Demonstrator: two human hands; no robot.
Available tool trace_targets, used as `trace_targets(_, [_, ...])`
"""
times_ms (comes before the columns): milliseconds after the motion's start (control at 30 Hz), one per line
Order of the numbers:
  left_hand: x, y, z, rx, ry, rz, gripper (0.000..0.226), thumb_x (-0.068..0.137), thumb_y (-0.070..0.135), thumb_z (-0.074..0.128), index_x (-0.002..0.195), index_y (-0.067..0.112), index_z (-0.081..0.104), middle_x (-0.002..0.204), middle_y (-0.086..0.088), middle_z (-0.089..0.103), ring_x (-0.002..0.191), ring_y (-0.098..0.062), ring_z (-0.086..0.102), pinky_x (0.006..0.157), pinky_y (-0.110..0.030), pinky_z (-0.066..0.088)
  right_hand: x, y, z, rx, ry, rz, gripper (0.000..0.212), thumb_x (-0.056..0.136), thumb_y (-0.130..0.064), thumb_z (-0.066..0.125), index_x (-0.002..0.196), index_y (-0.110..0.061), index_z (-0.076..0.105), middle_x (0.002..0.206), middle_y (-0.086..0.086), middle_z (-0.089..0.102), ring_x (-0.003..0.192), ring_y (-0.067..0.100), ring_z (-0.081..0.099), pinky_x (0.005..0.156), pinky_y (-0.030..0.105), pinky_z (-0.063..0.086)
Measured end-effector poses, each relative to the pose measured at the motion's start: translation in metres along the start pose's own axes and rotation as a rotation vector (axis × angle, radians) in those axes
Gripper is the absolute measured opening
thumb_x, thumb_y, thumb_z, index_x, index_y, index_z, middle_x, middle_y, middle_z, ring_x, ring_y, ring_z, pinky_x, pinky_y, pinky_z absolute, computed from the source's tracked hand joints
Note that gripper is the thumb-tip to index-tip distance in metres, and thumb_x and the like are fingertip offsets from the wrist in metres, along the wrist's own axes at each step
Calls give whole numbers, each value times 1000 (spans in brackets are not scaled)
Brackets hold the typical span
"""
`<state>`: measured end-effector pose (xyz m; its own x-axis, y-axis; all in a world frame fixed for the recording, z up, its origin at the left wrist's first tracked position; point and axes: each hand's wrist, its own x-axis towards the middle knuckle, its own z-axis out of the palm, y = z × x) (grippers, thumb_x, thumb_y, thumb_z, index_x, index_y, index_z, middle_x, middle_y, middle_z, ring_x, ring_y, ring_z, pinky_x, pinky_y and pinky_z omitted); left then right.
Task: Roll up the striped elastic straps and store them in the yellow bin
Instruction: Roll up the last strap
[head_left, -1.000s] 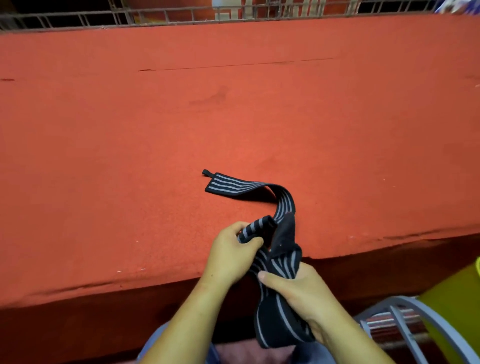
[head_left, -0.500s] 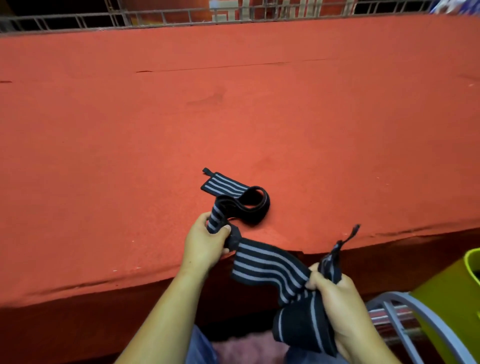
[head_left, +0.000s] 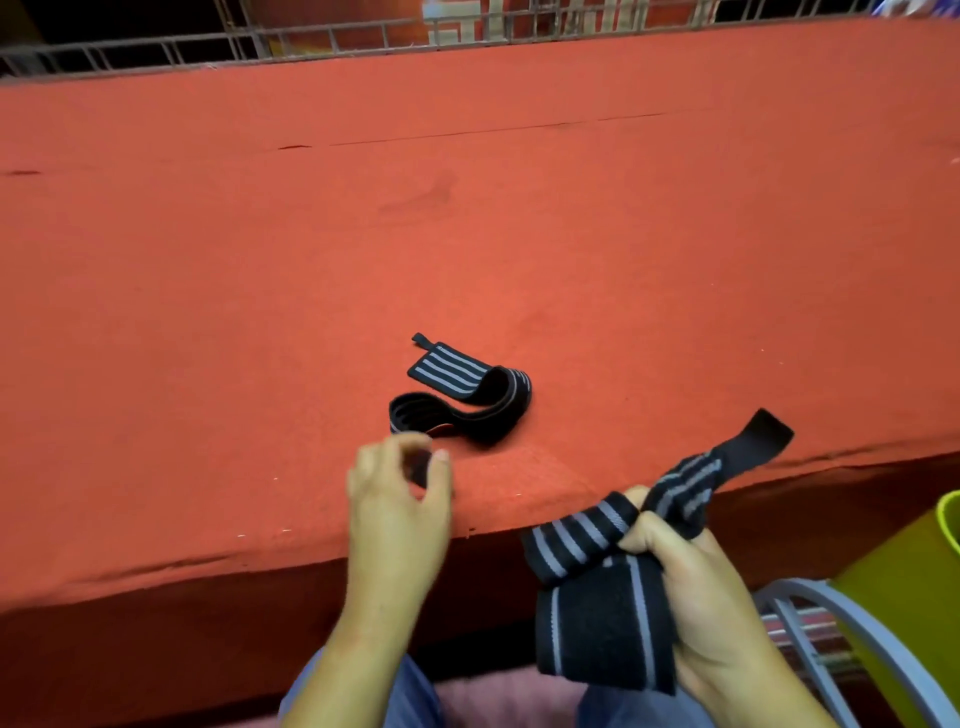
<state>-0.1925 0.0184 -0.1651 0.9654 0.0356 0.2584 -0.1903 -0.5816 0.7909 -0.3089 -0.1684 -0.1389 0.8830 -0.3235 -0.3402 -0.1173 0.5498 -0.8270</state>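
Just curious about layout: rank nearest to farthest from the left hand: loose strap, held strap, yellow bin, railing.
1. loose strap, on table by left hand
2. held strap, in right hand
3. yellow bin, lower right
4. railing, beyond the table

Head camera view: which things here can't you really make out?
Head view, left hand: motion-blurred; whether it pinches the end of the table strap is unclear.
Head view, yellow bin: cut by the right edge; inside unseen.
Head view, held strap: partly hidden inside the right hand.
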Motion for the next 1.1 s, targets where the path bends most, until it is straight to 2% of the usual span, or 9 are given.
trace_targets(67, [-17,18,-1,-258,-386,-325,61,91,70,45,99,18,75,86,4,78,86,-14,69,84,-30,53,-2,0,6,-16,-68,-23,22,72,2,59,61,-16,55,67,7,51,62,17,52,63,36,43])
trace_targets(133, [-28,28,0,-421,-724,-558,77,91,77,32,108,18,77,96,0,81,95,-16,75,94,-37,57,-6,1,11,-55,-138,-52,29,74,5,58,56,-18,60,63,5,56,61,15,57,61,31,48])
trace_targets(233, [-32,30,3,-717,-858,-698,74,96,74,31,127,19,68,117,-12,77,115,-30,71,110,-52,49,-14,3,12,-121,-214,-81,30,69,7,62,55,-18,69,63,7,67,63,16,68,62,27,55])
trace_targets(433, [-36,16,5,-695,-1211,-799,88,90,88,30,138,23,66,140,-12,66,134,-29,60,119,-55,38,-21,9,1,-265,-203,-83,22,45,-29,74,66,-21,74,81,8,73,83,24,70,85,44,53])
trace_targets(567, [-39,10,1,-897,-1012,-876,64,98,60,58,136,9,66,136,-19,66,129,-32,63,115,-50,44,-21,5,-1,-304,-242,-135,13,50,-25,72,61,-18,68,68,5,60,72,15,58,73,31,48])
trace_targets(767, [-23,18,-19,-964,-536,-479,44,86,10,69,129,16,66,113,-10,77,102,-21,73,83,-28,60,-13,11,-19,-414,-179,-116,12,69,-22,77,79,-17,77,82,11,75,82,23,71,79,33,53])
trace_targets(867, [-17,26,-29,-1020,-477,-374,41,82,2,74,120,17,71,117,-15,75,102,-23,74,83,-29,61,-17,17,-27,-327,-122,-78,64,46,-66,97,97,-31,81,100,11,81,96,26,77,89,41,57])
trace_targets(1000, [-18,36,-40,-1023,-510,-288,42,78,1,72,112,24,78,116,-15,76,99,-21,73,85,-30,61,-19,8,-25,-182,-49,-54,48,64,-69,79,90,-29,84,87,7,79,85,26,78,83,45,58])
trace_targets(1100, [-22,42,-45,-981,-562,-239,46,80,2,70,118,27,75,121,-15,74,105,-23,72,86,-31,60,-16,0,-28,-223,7,-78,75,48,-78,91,93,-19,81,88,14,77,88,37,75,88,62,60])
